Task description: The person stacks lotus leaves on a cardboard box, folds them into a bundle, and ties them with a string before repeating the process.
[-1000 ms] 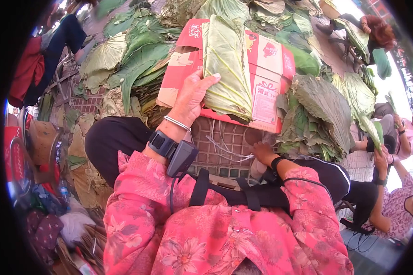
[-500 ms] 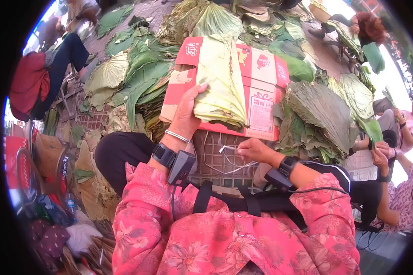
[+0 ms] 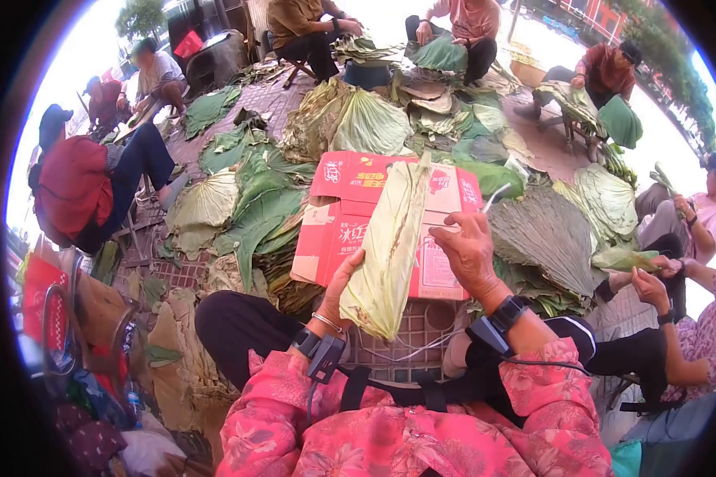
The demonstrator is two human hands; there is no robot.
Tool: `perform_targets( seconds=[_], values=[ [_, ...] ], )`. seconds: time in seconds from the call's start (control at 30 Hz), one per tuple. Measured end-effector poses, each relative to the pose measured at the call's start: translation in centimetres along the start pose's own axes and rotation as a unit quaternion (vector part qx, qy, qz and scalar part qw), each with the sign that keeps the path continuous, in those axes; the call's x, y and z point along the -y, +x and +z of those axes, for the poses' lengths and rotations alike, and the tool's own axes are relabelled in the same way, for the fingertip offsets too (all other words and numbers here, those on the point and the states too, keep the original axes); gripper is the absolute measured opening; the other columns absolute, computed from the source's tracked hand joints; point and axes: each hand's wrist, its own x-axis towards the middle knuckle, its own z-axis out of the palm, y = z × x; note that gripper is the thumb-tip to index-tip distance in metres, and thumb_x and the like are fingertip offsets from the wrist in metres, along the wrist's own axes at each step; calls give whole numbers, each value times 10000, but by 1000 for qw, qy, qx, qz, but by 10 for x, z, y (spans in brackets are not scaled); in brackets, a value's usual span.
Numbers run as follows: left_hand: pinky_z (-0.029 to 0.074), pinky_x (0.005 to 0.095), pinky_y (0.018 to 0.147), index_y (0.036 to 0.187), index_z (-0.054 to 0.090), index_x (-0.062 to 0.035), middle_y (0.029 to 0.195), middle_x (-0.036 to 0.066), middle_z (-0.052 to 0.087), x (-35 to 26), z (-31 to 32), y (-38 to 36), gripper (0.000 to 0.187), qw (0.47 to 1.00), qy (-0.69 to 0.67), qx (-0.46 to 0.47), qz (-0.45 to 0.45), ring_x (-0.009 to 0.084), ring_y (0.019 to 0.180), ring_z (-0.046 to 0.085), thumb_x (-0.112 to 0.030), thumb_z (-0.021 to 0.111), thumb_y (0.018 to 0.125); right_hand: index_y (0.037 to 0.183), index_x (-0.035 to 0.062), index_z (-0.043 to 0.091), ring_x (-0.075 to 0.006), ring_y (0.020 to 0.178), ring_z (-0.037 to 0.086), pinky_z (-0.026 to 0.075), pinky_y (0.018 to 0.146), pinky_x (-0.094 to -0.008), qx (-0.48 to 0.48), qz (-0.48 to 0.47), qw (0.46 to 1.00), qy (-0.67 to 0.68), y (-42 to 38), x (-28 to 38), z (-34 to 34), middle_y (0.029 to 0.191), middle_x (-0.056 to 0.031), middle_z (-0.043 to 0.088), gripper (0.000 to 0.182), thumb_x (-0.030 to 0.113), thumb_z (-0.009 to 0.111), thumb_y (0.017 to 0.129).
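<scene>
A pale yellow-green leaf (image 3: 383, 258), folded long and narrow, stands slanted over the flattened red carton (image 3: 348, 187). Around its left side my left hand (image 3: 344, 285) is closed, with the thumb along the edge. To the right of the leaf, my right hand (image 3: 468, 250) is raised with its fingers pinched on a white string (image 3: 496, 195), whose end sticks up above the fingers. More of the string loops below the carton, over the paving.
Stacked dried leaves (image 3: 545, 238) lie right of the carton, with green leaves (image 3: 254, 199) left and more leaves behind. Several seated people surround the piles; one in a red vest (image 3: 75, 183) is at left. A clear-sided chair (image 3: 60, 318) stands at lower left.
The view has tilted up. The leaf in my left hand has turned and is now narrower, its pointed end toward me. My right hand has risen from below the carton with the string.
</scene>
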Motion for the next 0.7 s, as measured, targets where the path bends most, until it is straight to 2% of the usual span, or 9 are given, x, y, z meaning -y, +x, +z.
perform_targets(
  seconds=[0.2,0.33,0.37,0.47,0.5,0.57,0.6,0.63,0.7],
  values=[
    [449,434,921,1347,293,-4,1284,213,442,13,-3,15,566,996,79,7,36,285,1107,525,-362,388,918,795,162,674,-243,797,471,360,688,-368,30,-37,998,-37,-5,9,-8,845,-28,527,188,71,676,630],
    [442,401,921,1235,435,18,1144,162,566,5,3,25,456,989,80,-61,106,264,1040,562,-278,494,892,826,183,644,-189,649,514,385,575,-324,64,-42,989,-127,-15,7,-4,742,-4,530,159,112,624,685],
    [455,382,895,1145,502,14,1081,134,597,3,8,24,354,987,103,-53,113,233,1003,576,-218,520,879,841,165,628,-210,578,548,411,521,-327,110,6,981,-159,-22,4,0,653,-12,544,125,134,610,721],
    [441,398,902,1150,497,22,1110,121,585,-1,-19,38,360,970,172,-43,164,245,989,578,-169,556,850,845,146,628,-262,601,586,445,537,-350,161,126,970,-133,-37,-8,16,618,-29,568,103,147,606,745],
    [450,372,882,1113,525,25,1079,107,597,0,-12,36,329,970,177,-50,158,227,958,586,-128,581,827,889,102,632,-238,629,615,460,557,-339,164,189,959,-134,-41,-13,24,631,-57,603,123,134,612,772],
    [450,362,885,1097,536,32,1067,113,601,-2,-15,36,317,962,228,-57,141,217,951,590,-125,582,826,911,58,629,-191,632,615,456,544,-308,88,289,947,108,-54,-34,48,674,-63,629,138,131,614,794],
    [451,357,887,1089,541,36,1061,116,603,-3,-18,37,312,956,253,-61,133,213,947,592,-124,583,825,922,36,627,-168,633,616,453,537,-293,49,331,914,228,-52,-37,54,696,-66,643,150,130,615,805],
    [453,352,883,1082,544,40,1051,117,605,-6,-22,39,305,952,270,-66,124,207,941,594,-119,582,825,940,-11,617,-117,685,609,433,529,-242,28,475,796,374,-51,-42,59,783,-77,659,170,110,620,820],
    [459,340,877,1068,551,47,1030,119,611,-10,-28,43,292,944,303,-76,104,197,928,598,-111,582,824,948,-2,612,-123,700,608,423,529,-223,-49,512,670,536,-43,-54,58,836,-79,657,155,87,616,821]
  ],
)
